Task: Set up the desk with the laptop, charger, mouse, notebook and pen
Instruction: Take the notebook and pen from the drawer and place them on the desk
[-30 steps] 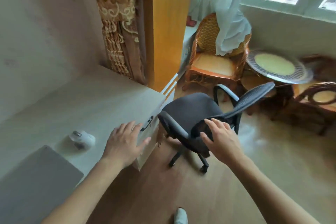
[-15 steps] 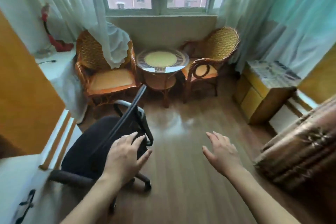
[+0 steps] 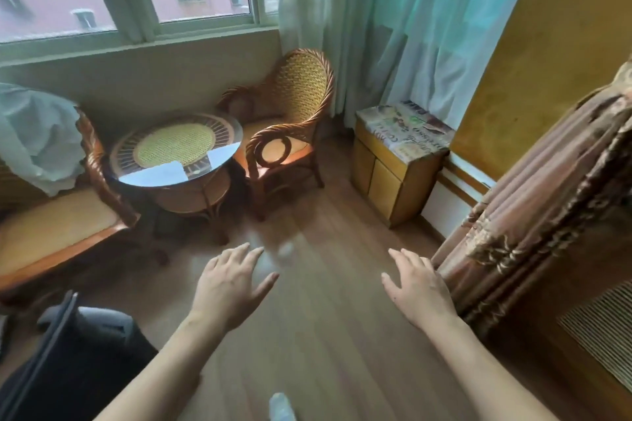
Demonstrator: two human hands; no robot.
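Observation:
My left hand (image 3: 229,287) hangs over the wooden floor with its fingers apart and nothing in it. My right hand (image 3: 418,287) is level with it, also spread and empty, close to the brown curtain on the right. The desk, laptop, mouse, charger, notebook and pen are all out of the head view. The black office chair (image 3: 68,362) shows only in the lower left corner, apart from my left hand.
Two rattan armchairs (image 3: 290,133) flank a round glass-topped table (image 3: 178,150) under the window. A small yellow cabinet (image 3: 393,178) with papers on top stands at the right wall. A heavy brown curtain (image 3: 533,215) hangs on the right. Bare wooden floor (image 3: 325,335) lies ahead.
The view has swung right, away from the desk, laptop and mouse, toward the window corner. My left hand left the desk edge and the office chair; both hands now hover over the floor.

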